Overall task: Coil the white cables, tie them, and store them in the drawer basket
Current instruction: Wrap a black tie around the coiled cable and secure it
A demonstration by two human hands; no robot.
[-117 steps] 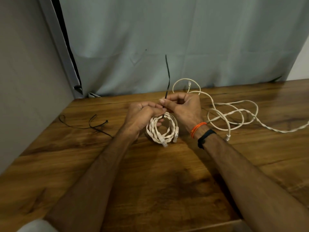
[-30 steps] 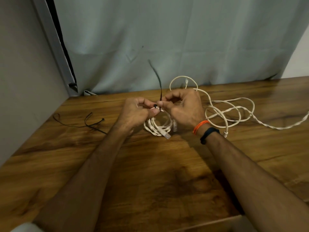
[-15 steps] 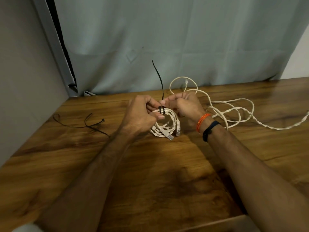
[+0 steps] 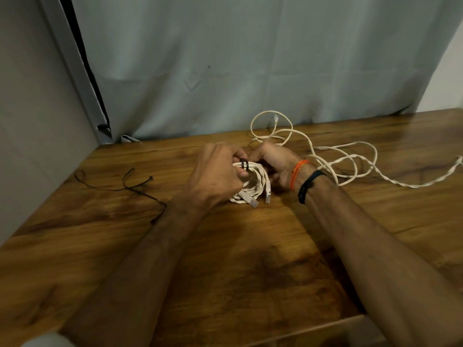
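Gone from above the hands is the black tail that stood up half a second ago; only a short black tie (image 4: 244, 164) now shows, wrapped round the top of the coil (image 4: 253, 181) at the frame's centre. Left hand (image 4: 215, 176) grips the coil's left side with curled fingers; right hand (image 4: 274, 162) curls at its right edge by the tie, though what it pinches I cannot tell. Light and springy, the coil probably handles best when gripped across the bundled strands near the tie. A loose cable (image 4: 335, 159) sprawls at right on the table (image 4: 225, 259); spare ties (image 4: 125, 182) lie left. No drawer basket or other container shows.
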